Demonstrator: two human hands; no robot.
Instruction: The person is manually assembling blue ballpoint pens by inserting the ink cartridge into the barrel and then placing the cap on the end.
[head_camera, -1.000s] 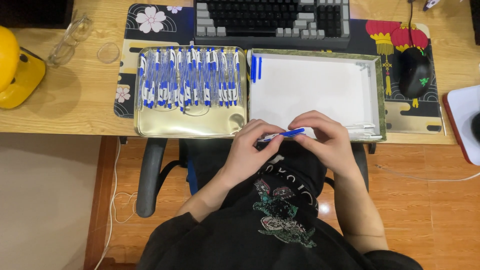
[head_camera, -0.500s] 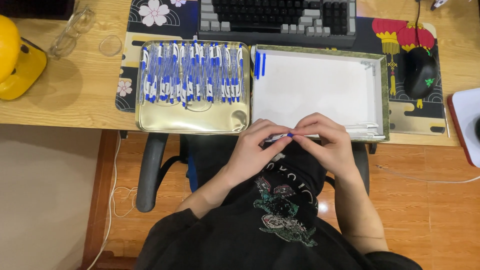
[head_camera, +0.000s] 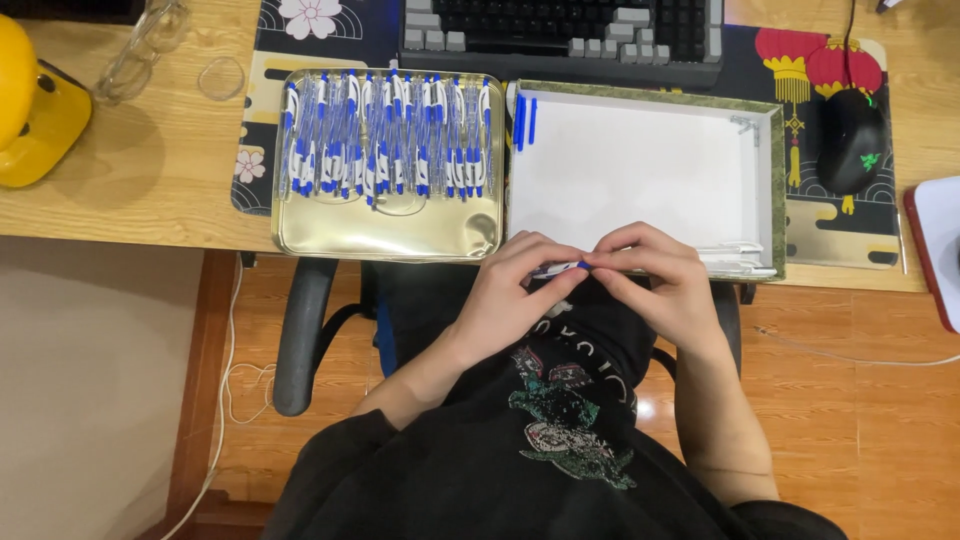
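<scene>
Both hands meet just off the near edge of the light wooden desk (head_camera: 130, 200), above the lap. Left hand (head_camera: 515, 290): fingers curled, thumb and forefinger pinched on the left end of a slim white-and-blue plastic pen (head_camera: 562, 267). Right hand (head_camera: 665, 275): fingers bent inward, tips closed over the pen's right end. Wrists angled toward each other, forearms coming up from the near side.

Pen lies roughly level between the two hands, mostly hidden; only a short white stretch with a blue tip shows.

Far left of the hands: shallow gold metal tray (head_camera: 385, 235) holding a row of matching white-and-blue pens (head_camera: 390, 135). Far right: white cardboard box with green patterned rim (head_camera: 778, 180), blue pen parts (head_camera: 525, 120) in its far-left corner.
</scene>
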